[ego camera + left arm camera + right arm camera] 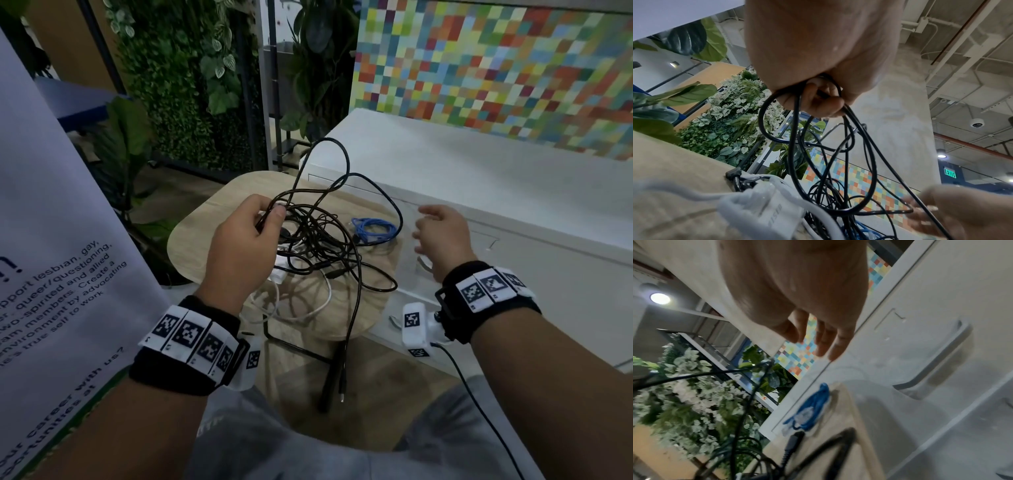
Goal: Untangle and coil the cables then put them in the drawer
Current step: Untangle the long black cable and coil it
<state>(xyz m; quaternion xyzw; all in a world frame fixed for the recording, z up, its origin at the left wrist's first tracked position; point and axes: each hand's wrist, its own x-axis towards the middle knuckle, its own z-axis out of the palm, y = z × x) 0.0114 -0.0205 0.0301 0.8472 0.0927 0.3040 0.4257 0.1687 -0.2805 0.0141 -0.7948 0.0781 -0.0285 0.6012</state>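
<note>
Left hand (239,246) raised, fingers curled (pinching); right hand (442,236) spread, blurred.

Left hand (818,53) grips tangled black cables (830,162)

Probably office lounge — exit sign (950,174)

Black cables (318,236), blue cable (375,228), white cabinet (479,178)
</note>
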